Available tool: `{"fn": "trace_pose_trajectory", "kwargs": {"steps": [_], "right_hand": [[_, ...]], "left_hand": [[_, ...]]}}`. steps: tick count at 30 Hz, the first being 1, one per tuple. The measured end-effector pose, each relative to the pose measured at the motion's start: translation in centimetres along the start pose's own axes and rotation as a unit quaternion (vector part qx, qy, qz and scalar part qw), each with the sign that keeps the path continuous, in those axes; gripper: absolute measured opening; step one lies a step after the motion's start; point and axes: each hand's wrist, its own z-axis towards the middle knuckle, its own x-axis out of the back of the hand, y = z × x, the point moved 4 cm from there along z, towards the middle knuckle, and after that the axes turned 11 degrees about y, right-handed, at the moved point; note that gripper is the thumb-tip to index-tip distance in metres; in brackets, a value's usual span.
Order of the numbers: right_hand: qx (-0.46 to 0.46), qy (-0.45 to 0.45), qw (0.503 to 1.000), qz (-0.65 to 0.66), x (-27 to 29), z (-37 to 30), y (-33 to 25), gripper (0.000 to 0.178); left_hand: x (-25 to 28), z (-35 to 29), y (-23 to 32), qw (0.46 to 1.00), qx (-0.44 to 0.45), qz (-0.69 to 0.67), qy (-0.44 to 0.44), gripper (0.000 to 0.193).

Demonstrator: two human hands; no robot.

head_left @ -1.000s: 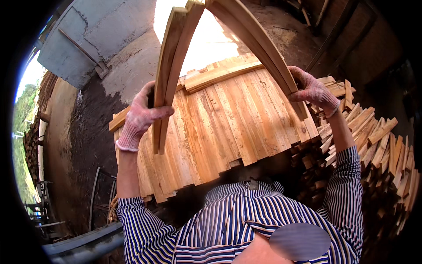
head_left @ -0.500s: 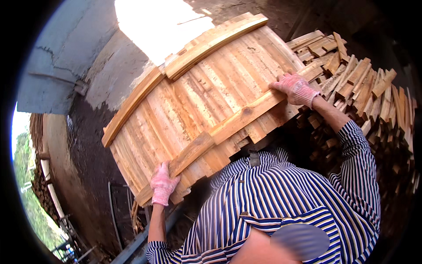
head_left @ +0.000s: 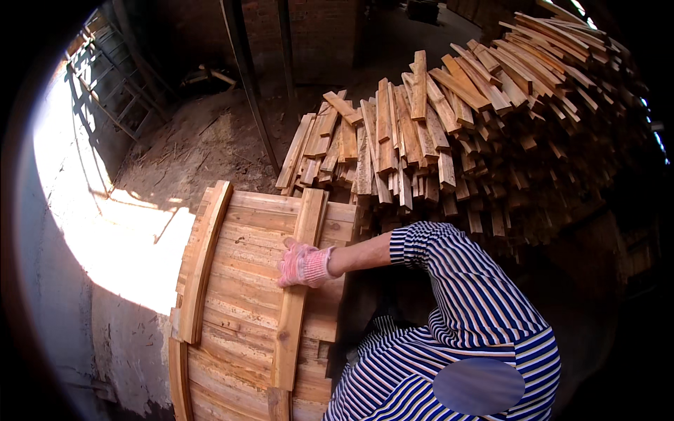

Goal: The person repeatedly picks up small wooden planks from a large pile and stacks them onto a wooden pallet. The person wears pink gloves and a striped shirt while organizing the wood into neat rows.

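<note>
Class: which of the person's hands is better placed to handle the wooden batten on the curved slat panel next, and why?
Right, probably. The gloved right hand lies flat on the batten crossing the slat panel; the left hand is out of view.

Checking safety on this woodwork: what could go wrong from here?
The gloved right hand presses on a loose-looking cross slat laid over the panel of boards; it may slip sideways or leave splinters. The big pile of cut slats close behind looks loosely stacked and might slide toward the person.

Pink-and-white glove (head_left: pixel 303 264), blue-white striped sleeve (head_left: pixel 449 270), pale tan wooden panel (head_left: pixel 239 281).
</note>
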Motion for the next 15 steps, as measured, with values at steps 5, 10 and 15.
{"fn": "trace_pose_trajectory", "kwargs": {"steps": [5,10,15], "right_hand": [[-0.018,0.007,0.999,0.027,-3.2,-0.8,0.5,0.046],[-0.288,0.234,0.915,0.159,-5.7,-5.9,8.2,0.053],[-0.398,0.415,0.812,-0.098,9.7,-26.8,16.9,0.089]], "left_hand": [[2.2,2.8,0.2,0.983,-0.091,0.074,-0.14,0.09],[8.9,10.1,9.6,0.825,-0.542,-0.154,0.041,0.071],[12.2,10.9,36.2,0.821,-0.309,-0.473,-0.084,0.066]]}}
